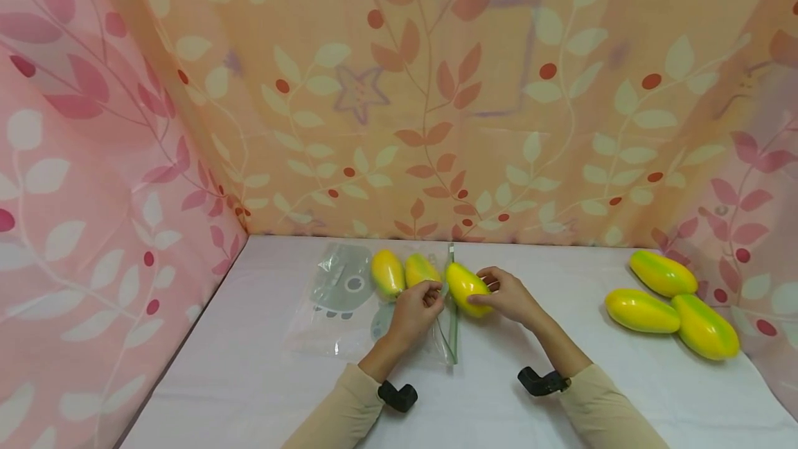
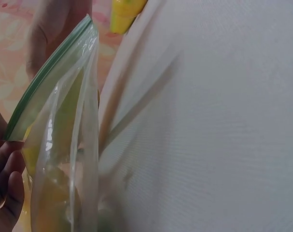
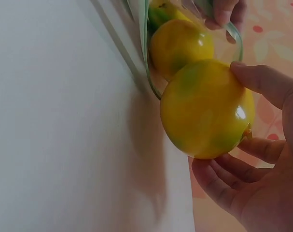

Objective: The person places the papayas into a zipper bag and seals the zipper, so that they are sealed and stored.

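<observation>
A clear zip bag (image 1: 339,338) with a grey cartoon print and a green zip edge lies on the white table. Two yellow-green papayas (image 1: 388,274) are inside it, side by side. At the bag's mouth my left hand (image 1: 416,310) pinches the upper edge and holds it raised; the left wrist view shows the green zip strip (image 2: 49,72) lifted by the fingers. My right hand (image 1: 508,296) grips another papaya (image 1: 464,288) by its near end, thumb on one side and fingers below. This papaya's far end is at the opening, against the papaya behind it (image 3: 181,48).
Three more papayas (image 1: 642,310) lie grouped at the table's right side. Floral curtains (image 1: 424,89) stand behind the table and along both sides. A black wrist camera (image 1: 399,397) sits on each forearm.
</observation>
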{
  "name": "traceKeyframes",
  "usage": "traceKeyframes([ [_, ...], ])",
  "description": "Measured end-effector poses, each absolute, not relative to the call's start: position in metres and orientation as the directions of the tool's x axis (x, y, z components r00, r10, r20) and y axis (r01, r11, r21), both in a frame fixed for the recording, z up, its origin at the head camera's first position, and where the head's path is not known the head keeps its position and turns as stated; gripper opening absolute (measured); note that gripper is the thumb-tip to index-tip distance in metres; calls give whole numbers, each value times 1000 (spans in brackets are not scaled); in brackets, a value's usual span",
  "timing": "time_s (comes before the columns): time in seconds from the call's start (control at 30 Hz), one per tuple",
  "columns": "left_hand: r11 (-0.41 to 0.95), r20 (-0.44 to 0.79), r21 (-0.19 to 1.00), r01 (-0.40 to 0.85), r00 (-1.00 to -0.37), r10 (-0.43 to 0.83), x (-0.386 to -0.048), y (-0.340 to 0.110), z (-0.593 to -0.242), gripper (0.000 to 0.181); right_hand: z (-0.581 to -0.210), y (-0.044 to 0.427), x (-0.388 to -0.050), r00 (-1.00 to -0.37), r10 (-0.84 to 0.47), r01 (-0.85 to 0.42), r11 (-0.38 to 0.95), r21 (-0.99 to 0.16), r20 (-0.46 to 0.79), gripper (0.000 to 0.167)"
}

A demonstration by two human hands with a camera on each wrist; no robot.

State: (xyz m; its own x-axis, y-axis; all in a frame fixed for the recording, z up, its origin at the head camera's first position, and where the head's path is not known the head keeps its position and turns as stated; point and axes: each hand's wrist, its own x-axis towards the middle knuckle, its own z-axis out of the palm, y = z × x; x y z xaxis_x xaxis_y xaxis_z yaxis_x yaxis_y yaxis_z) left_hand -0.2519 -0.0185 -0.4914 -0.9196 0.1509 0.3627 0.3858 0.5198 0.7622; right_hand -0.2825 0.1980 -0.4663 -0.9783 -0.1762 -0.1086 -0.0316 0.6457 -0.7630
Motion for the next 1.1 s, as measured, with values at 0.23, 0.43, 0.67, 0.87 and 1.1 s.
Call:
traceKeyframes([
  [0.23,498,302,792,354,-935,184,-252,-18,-489,19,-472,188,-285,-976,-193,-39,620,-784,-104,65],
  [0.43,479,249,810,339,-938,242,-251,-21,-487,22,-478,178,-288,-976,-200,-55,591,-805,-80,64],
  [0.67,477,271,800,363,-929,253,-250,-21,-488,22,-483,169,-289,-978,-194,-51,569,-821,-74,62],
  [0.87,447,309,803,394,-917,254,-252,-23,-488,20,-483,164,-286,-965,-248,-61,524,-850,-84,68],
  [1.1,461,308,788,408,-910,278,-253,-24,-489,21,-486,160,-289,-975,-219,-75,479,-874,-36,62],
])
